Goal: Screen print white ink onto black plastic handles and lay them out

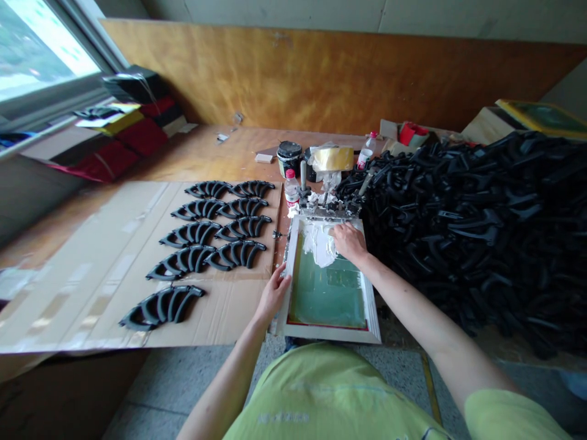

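A screen printing frame [330, 335] with a green mesh [328, 299] lies in front of me, held at its far end by a metal hinge clamp [330, 211]. Thick white ink [323, 247] is smeared over the far part of the mesh. My right hand [349, 241] is closed over the mesh beside the ink, its fingers pressed together; whatever they hold is hidden. Along the frame's left edge, my left hand [277, 287] grips the side. What lies under the screen cannot be seen.
Curved black plastic parts [236, 253] stand in nested rows on cardboard [105, 244] at left. A big heap of black parts [481, 238] crowds the right. Behind the clamp are a black-lidded tub [289, 159], tape roll [332, 157] and two bottles [290, 186].
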Available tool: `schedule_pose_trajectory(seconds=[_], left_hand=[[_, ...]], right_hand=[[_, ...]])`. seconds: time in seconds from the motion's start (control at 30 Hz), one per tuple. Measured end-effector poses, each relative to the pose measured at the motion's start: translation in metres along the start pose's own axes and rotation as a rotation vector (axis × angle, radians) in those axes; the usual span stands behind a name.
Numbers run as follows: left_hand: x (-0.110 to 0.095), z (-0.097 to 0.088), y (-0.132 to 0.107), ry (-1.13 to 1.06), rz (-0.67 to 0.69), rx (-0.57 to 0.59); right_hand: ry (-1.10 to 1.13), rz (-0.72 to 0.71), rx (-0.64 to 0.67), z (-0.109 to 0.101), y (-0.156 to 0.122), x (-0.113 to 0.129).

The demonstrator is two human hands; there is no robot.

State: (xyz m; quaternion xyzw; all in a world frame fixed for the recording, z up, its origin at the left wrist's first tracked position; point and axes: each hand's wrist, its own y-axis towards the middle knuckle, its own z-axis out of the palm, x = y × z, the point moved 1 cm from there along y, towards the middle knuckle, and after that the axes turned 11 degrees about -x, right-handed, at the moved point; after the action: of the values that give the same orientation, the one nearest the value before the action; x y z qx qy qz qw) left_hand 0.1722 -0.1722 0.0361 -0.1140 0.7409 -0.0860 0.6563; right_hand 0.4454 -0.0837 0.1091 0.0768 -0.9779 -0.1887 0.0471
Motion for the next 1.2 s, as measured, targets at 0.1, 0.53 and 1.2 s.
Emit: schedule_pose_trajectory(seconds=[0.1,0.53,1.2], left_hand=[[0.001,0.000,0.000,-0.001,-0.010,-0.004],[-0.012,0.002,-0.008,-0.012,-0.029,-0.053],[-0.140,-0.009,-0.027,-0.095,0.084,-0.072]], right_hand=[[0.056,-0.059,-0.012,0.005,-0.013,0.015],[0.295,-0.354,0.081,-0.042,-0.033,0.003],[0.166,0.285,-0.319,-0.068,0.021,-0.073]])
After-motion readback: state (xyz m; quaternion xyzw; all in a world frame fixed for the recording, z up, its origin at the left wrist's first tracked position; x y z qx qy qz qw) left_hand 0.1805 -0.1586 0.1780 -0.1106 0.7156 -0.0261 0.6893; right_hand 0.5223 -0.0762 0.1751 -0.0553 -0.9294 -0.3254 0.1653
